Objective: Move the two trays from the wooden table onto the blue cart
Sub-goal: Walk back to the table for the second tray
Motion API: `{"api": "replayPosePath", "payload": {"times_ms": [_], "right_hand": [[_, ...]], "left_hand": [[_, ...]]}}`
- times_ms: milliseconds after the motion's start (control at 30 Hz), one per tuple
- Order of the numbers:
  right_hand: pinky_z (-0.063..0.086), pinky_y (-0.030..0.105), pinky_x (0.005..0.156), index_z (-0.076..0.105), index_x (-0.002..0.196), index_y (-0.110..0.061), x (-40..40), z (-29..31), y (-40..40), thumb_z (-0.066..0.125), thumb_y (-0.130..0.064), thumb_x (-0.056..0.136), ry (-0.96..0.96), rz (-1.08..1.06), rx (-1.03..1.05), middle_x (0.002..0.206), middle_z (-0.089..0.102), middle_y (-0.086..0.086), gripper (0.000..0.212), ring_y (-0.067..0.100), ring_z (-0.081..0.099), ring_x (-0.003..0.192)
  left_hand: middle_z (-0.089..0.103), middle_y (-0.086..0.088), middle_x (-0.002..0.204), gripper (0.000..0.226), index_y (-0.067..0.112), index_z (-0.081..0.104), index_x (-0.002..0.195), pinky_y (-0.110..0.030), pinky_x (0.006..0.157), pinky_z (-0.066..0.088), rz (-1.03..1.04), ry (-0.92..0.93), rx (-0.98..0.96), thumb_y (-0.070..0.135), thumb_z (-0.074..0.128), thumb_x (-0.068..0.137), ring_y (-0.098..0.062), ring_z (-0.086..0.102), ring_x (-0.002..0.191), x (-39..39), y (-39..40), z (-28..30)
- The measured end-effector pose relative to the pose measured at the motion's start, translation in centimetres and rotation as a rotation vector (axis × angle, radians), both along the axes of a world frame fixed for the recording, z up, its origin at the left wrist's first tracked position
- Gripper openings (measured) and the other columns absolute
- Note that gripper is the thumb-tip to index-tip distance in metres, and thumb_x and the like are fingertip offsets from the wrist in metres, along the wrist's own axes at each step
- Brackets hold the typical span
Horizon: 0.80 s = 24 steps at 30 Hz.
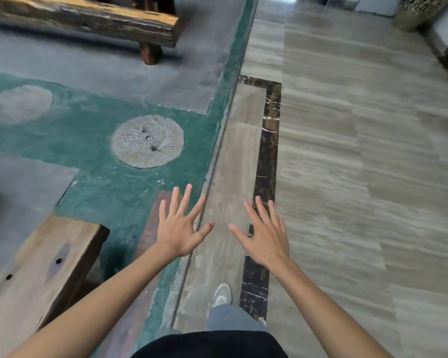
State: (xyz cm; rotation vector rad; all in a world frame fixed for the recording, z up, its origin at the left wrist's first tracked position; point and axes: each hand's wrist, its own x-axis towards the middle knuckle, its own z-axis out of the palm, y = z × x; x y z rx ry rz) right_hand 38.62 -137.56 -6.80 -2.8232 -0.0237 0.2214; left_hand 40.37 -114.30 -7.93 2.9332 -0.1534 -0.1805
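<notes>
Neither of the two trays is to be seen anywhere, and no blue cart is shown either; where they stand cannot be told from this view. Nothing is carried. The left hand (180, 226) is held out in front at about waist height, palm down, with its grip fully spread and empty; the right hand (265, 235) is held the same way just beside it, fingers fanned and closed on nothing. Both hands are apart from each other and touch no surface.

Below them a grey shoe (221, 294) is planted on a pale stone strip of the floor (347, 177), which suggests that a walk is being made. A dark marbled inlay (268, 156) runs forward under the right hand. To the left a green floor band (88, 151) is laid, with a round grooved stone disc (148, 141) set into it and a second, blurred one (18, 104) further left. A wooden bench end (42, 277) lies at the lower left, and a heavy rough slab of wood (88, 19) on a leg is seen at the top left; whether that is the table in question cannot be said, as its top is cut off and smeared.

The step in hand is judged to be an approach, made empty-handed. For the next move the trays must first be found, then one taken by its two sides with both hands and kept level.
</notes>
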Motion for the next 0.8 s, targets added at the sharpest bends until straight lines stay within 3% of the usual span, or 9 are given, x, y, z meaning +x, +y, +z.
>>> {"api": "replayPosePath", "payload": {"times_ms": [200,367,600,800], "right_hand": [[0.001,0.046,0.125,0.009,0.157,-0.047,12.6,-0.3,1.5,0.012,-0.090,0.083,0.026,0.181,-0.016,0.168,-0.004,-0.013,0.086,0.016,-0.013,0.154],[0.001,0.047,0.125,0.008,0.157,-0.049,19.3,-1.4,3.4,0.009,-0.096,0.076,0.108,0.309,-0.042,0.169,-0.003,-0.014,0.094,0.016,-0.012,0.155],[0.003,0.048,0.125,0.010,0.157,-0.047,26.9,-2.8,10.9,0.013,-0.095,0.077,0.151,0.547,-0.068,0.169,-0.001,-0.013,0.094,0.016,-0.010,0.155],[0.002,0.047,0.125,0.010,0.157,-0.047,34.5,-5.5,21.5,0.015,-0.093,0.078,0.160,0.671,-0.088,0.169,-0.001,-0.013,0.092,0.016,-0.011,0.155]], "left_hand": [[-0.021,0.005,0.165,0.080,0.045,0.002,0.155,-0.058,0.119,-0.007,0.167,0.011,0.006,0.081,0.008,0.084,-0.025,-0.029,0.148,8.3,2.5,0.2],[-0.019,0.006,0.164,0.081,0.046,0.002,0.154,-0.057,0.119,-0.005,0.364,0.082,-0.027,0.082,0.007,0.082,-0.026,-0.026,0.148,10.8,4.4,-1.4],[-0.021,0.007,0.164,0.082,0.047,0.001,0.154,-0.056,0.120,-0.005,0.651,0.200,-0.129,0.083,0.008,0.081,-0.025,-0.026,0.149,12.6,9.0,-3.8],[-0.018,0.006,0.164,0.079,0.045,0.004,0.155,-0.056,0.119,-0.004,0.785,0.160,-0.119,0.081,0.016,0.086,-0.025,-0.024,0.149,17.7,17.7,-5.3]]}}
